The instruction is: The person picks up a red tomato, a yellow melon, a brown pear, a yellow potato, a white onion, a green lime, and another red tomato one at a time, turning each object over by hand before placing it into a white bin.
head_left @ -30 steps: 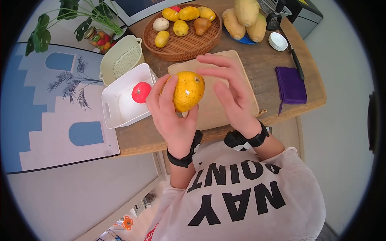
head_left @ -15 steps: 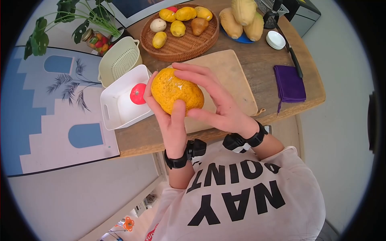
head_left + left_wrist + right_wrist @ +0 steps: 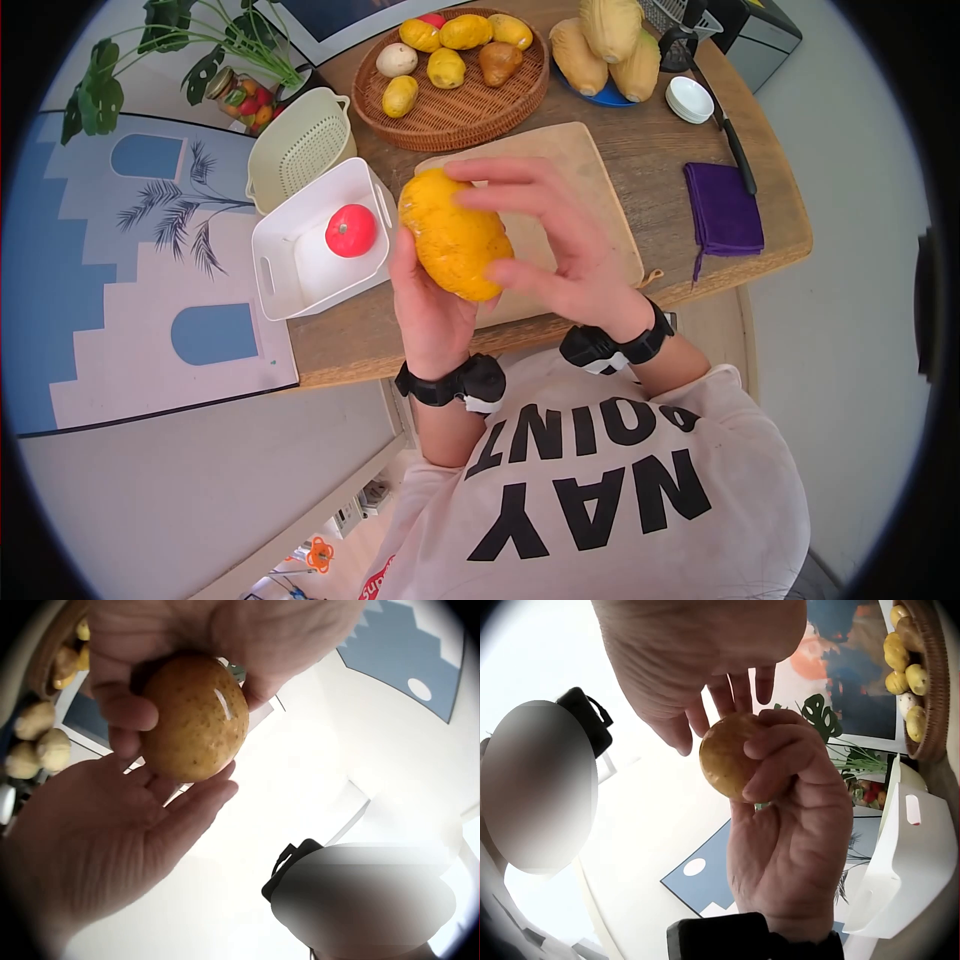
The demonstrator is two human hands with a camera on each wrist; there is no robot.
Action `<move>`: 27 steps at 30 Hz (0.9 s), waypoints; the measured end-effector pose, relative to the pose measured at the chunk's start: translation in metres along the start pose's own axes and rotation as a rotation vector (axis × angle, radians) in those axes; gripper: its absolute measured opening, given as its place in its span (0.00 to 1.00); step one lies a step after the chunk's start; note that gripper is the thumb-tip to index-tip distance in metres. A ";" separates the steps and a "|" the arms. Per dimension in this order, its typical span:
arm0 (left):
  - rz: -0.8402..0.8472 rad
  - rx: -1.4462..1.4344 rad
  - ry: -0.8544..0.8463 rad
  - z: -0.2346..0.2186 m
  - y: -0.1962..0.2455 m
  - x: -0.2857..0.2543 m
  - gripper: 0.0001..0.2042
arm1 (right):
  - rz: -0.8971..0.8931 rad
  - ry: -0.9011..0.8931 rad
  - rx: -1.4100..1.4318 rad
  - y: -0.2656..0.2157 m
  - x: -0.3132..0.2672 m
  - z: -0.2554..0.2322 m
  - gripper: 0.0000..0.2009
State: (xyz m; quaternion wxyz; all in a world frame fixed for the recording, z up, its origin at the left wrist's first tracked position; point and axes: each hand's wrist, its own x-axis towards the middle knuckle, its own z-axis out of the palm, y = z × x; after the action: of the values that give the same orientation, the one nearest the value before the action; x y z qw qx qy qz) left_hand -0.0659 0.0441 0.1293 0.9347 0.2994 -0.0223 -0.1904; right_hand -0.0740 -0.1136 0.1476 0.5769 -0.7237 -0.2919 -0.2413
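Yellow fruit (image 3: 455, 235) held up betw. both hands, above front edge of cutting board (image 3: 590, 190) on table (image 3: 640, 140). Left hand (image 3: 432, 305) cups it from below, fingers curled round. Right hand (image 3: 560, 250) fingers pinch top & side. White bin (image 3: 290, 265) w/ red tomato (image 3: 351, 230) just left; wicker tray (image 3: 460, 105) behind.

On the counter (image 3: 640, 150), the cutting board (image 3: 585, 190) lies in the middle. Left of it stands a bin (image 3: 285, 275) with a tomato (image 3: 351, 230) inside. Behind the board sits a woven tray (image 3: 470, 105) with fruit; a folded cloth (image 3: 722, 208) lies to the right.
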 end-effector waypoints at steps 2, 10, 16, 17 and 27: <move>0.020 0.118 0.021 -0.002 -0.001 -0.001 0.30 | 0.041 -0.023 0.013 -0.003 0.000 0.003 0.30; 0.119 0.469 0.062 -0.011 -0.006 -0.005 0.29 | 0.145 -0.085 0.107 0.003 -0.001 0.017 0.33; 0.115 0.229 0.066 -0.008 0.006 0.003 0.27 | 0.271 -0.031 0.207 0.012 0.002 -0.001 0.30; 0.154 0.237 0.110 -0.004 0.004 0.006 0.27 | 0.229 -0.047 0.140 0.007 0.002 0.002 0.30; 0.302 0.377 0.201 -0.005 -0.002 0.006 0.28 | 0.171 -0.058 0.051 0.002 0.000 0.012 0.30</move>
State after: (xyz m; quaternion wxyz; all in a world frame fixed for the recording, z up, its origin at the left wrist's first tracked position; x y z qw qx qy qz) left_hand -0.0601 0.0428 0.1237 0.8778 0.4789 -0.0089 -0.0106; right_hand -0.0722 -0.1025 0.1436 0.6048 -0.7379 -0.2516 -0.1625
